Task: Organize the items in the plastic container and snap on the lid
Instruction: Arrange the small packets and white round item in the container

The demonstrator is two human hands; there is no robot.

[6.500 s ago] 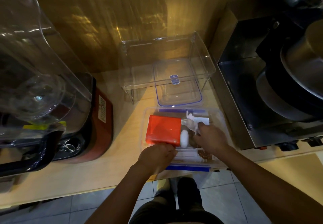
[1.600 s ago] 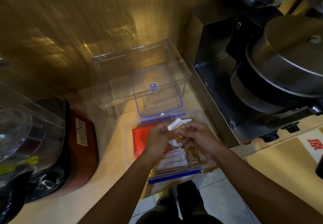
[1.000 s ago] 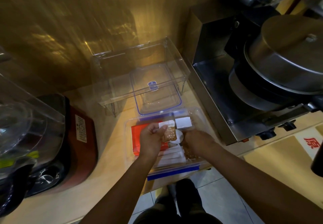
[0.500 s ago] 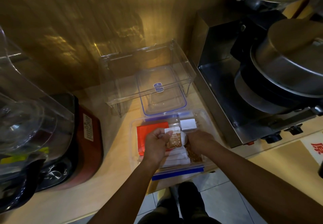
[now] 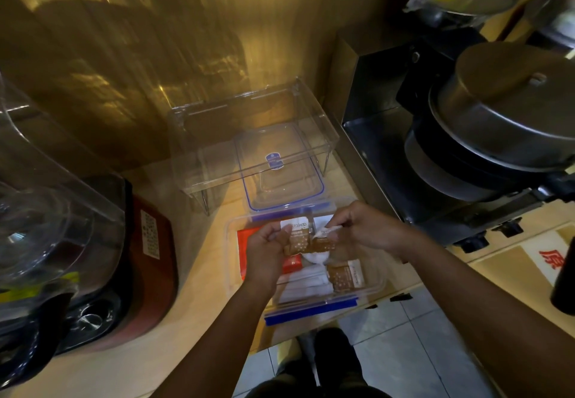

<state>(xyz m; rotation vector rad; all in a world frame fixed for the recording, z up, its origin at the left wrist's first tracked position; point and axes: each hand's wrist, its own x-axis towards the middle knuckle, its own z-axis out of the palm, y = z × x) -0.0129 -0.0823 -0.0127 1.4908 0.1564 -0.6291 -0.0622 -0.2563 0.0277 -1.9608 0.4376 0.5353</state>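
**Sachets lifted for sorting, lid waiting behind**

Dim kitchen, pale desk [image 5: 199, 261]. I log, largest first: steel cooker [image 5: 513, 117] at right; clear riser [image 5: 249, 136] at back; lid [image 5: 280, 173] parked beneath it, out of the way; plastic container [image 5: 378, 276] at the desk's near edge, open for packing. Left hand [image 5: 264, 248] pinches a brown sachet [image 5: 297, 236] above it; right hand [image 5: 367, 229] pinches a second sachet [image 5: 323, 240], probably to stack them.
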